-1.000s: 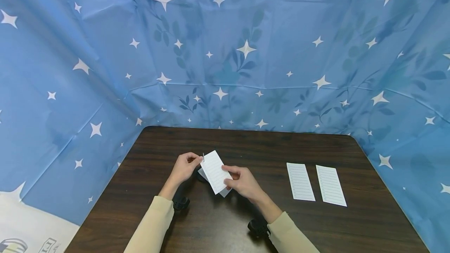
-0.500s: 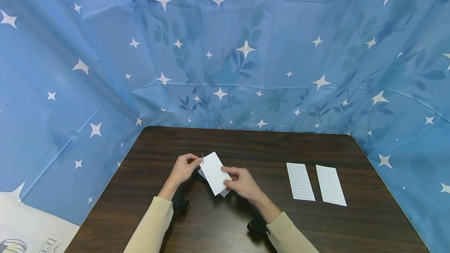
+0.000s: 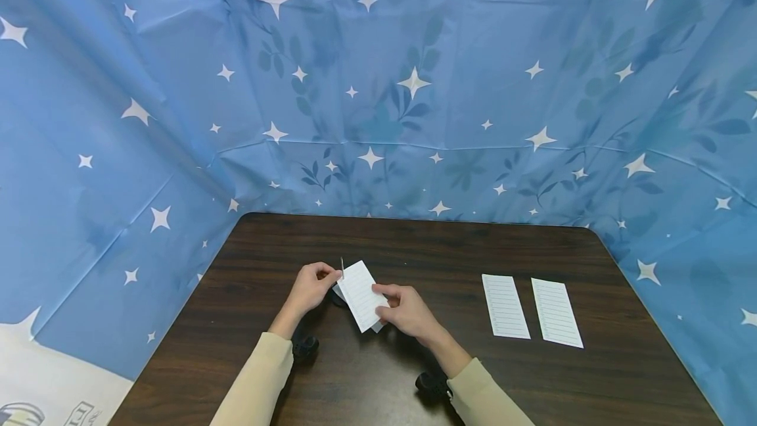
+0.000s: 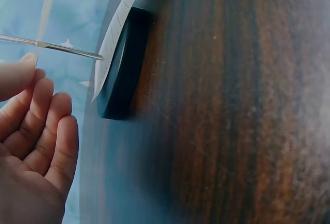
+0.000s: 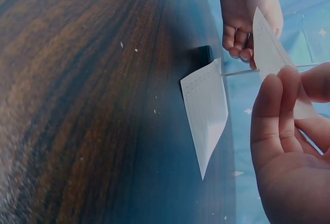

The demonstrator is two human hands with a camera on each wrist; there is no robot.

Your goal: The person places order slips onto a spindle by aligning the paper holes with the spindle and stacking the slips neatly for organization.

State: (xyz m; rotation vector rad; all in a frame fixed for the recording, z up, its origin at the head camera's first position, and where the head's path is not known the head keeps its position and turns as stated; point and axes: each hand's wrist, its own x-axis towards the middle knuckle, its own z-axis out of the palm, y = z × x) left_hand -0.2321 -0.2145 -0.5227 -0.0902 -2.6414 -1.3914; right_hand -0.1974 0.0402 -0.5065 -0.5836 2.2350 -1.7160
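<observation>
1. A dark wood-grain table (image 3: 367,386) stands before a blue star-printed backdrop (image 3: 378,84).
2. The black spike base (image 4: 122,74) sits at the table's centre; its thin metal spike (image 4: 67,50) carries one lined slip (image 5: 206,110) already threaded.
3. The left hand (image 3: 310,286), at nine o'clock of the spike, pinches it near the tip.
4. The right hand (image 3: 408,311), at four o'clock, grips a second lined slip (image 3: 363,294) against the spike.
5. The step in hand looks like spiking: next, the point likely needs to pierce the slip squarely.
6. Two spare slips (image 3: 531,311) lie at three o'clock.
</observation>
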